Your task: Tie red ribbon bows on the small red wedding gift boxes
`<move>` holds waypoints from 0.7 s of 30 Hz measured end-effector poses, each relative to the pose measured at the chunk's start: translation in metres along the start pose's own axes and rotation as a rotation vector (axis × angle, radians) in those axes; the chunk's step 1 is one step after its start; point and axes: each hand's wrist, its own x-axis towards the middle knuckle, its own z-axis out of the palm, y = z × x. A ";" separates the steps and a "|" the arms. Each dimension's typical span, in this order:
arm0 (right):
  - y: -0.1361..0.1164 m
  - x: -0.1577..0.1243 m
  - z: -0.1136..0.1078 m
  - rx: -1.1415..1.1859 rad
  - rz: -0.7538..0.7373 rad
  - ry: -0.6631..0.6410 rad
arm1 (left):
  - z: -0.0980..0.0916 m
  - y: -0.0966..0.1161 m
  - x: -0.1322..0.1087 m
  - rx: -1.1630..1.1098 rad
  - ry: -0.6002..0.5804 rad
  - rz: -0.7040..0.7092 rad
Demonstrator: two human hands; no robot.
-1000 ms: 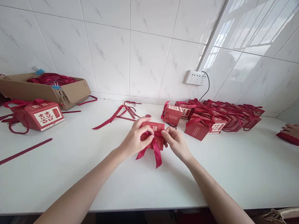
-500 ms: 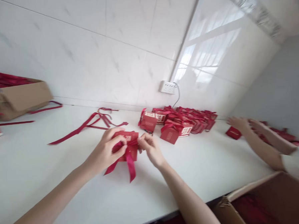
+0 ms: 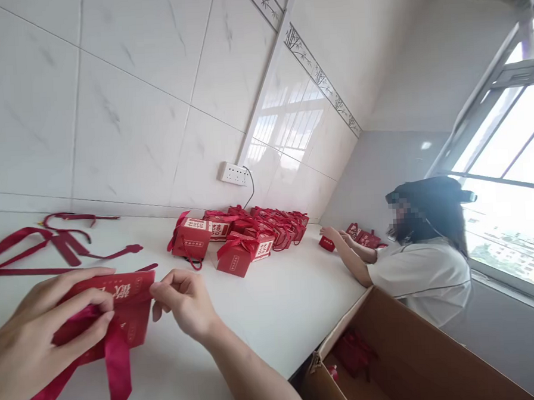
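A red gift box (image 3: 137, 326) with pale printed characters and a crimson ribbon (image 3: 118, 366) is between my hands, above the white table. My left hand (image 3: 54, 330) grips it from the left, thumb and fingers closed around the ribbon at its front. The ribbon's two tails hang down below. At the box's right edge, my right hand (image 3: 183, 300) is closed in a pinch; the fingertips hide what exactly they hold there. Loose red ribbon strips (image 3: 66, 246) lie on the table behind my left hand.
Several finished-looking red boxes with bows (image 3: 260, 233) stand grouped by the tiled wall, below a white power strip (image 3: 236, 173). A large cardboard box (image 3: 418, 359) with red items inside stands at the table's front right. Beyond it, a co-worker (image 3: 425, 269) handles a red box.
The view has swung right and closer, bringing the co-worker and window into sight. Both my hands keep nearly the same hold on the gift box.
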 end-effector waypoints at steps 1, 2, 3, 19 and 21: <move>0.002 0.001 -0.001 -0.005 -0.004 0.004 | 0.002 -0.001 0.000 0.012 0.028 -0.014; 0.003 0.002 -0.002 -0.005 -0.010 0.009 | 0.003 0.001 0.000 0.036 0.044 -0.025; 0.005 0.003 -0.002 -0.001 -0.020 0.010 | 0.002 0.004 0.001 0.066 0.036 -0.035; 0.003 -0.014 -0.005 0.038 -0.088 -0.023 | -0.019 0.041 0.001 -0.079 -0.122 -0.434; 0.003 -0.014 -0.004 0.047 -0.086 -0.018 | -0.017 0.040 0.001 -0.050 -0.101 -0.400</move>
